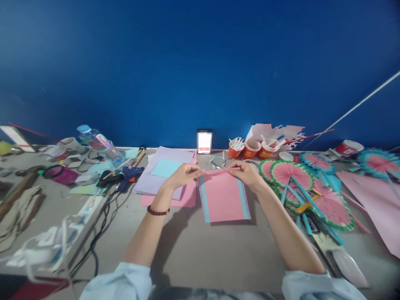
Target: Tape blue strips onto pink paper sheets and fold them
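Note:
A pink paper sheet point(222, 198) with light blue and lilac strips down both sides hangs between my two hands, a little above the grey table. Its top edge looks folded over in a narrow band. My left hand point(186, 175) pinches the top left corner between thumb and fingers. At the top right corner, my right hand point(245, 173) pinches the same edge. The sheet's lower edge is free and casts a shadow on the table. A red beaded bracelet is on my left wrist.
Left of the sheet lie lilac paper point(143, 179), a blue glue gun point(128, 177), cables and a power strip point(78, 233). Paper cups point(251, 148) and a phone point(204, 141) stand by the blue wall. Pink-and-green paper fans point(292, 175) lie at the right.

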### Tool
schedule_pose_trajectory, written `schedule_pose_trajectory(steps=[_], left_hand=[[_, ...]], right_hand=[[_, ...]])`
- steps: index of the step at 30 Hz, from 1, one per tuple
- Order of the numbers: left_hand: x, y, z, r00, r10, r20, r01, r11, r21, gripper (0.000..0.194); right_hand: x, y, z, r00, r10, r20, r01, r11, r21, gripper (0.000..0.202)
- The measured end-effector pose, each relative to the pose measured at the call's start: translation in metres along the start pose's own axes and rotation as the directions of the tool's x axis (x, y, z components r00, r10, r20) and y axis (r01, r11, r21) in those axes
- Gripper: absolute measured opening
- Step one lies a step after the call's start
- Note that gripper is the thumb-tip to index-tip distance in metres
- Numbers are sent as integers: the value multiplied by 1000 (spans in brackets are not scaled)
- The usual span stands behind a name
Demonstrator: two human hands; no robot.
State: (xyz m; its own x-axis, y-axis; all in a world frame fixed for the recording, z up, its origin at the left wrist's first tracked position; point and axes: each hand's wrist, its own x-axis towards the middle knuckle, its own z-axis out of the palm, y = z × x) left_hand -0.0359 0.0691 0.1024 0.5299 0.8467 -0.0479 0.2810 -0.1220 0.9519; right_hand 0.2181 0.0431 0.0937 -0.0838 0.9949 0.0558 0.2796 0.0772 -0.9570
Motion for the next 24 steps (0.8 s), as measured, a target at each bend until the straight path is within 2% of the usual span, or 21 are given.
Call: schedule_pose_trajectory(steps=[8, 15, 20, 22, 23, 24], left_hand=[[5, -1, 6, 991, -53, -127, 41, 995, -92, 36], [5, -1, 6, 982, -74, -173, 67, 997, -42, 35], [8, -5, 6, 983, -45, -180, 45, 999, -4, 35], [8, -4, 9, 955, 64, -291, -44, 996, 74, 34], [7, -1, 13, 915, 155, -374, -105, 983, 150, 34], [5, 1, 16, 855, 258, -449, -161, 957, 243, 31]], right_hand=[[-1, -4, 1, 999, 41, -15, -40, 996, 75, 24], [1, 2, 3, 998, 55, -9, -54, 991, 123, 22], [2, 4, 6, 995, 99, -7, -97, 982, 159, 24], [1, 4, 8, 996, 78, -41, -72, 988, 135, 23], [0, 2, 10, 995, 54, -85, -45, 993, 108, 22], [-2, 0, 13, 989, 19, -144, -9, 998, 69, 21]])
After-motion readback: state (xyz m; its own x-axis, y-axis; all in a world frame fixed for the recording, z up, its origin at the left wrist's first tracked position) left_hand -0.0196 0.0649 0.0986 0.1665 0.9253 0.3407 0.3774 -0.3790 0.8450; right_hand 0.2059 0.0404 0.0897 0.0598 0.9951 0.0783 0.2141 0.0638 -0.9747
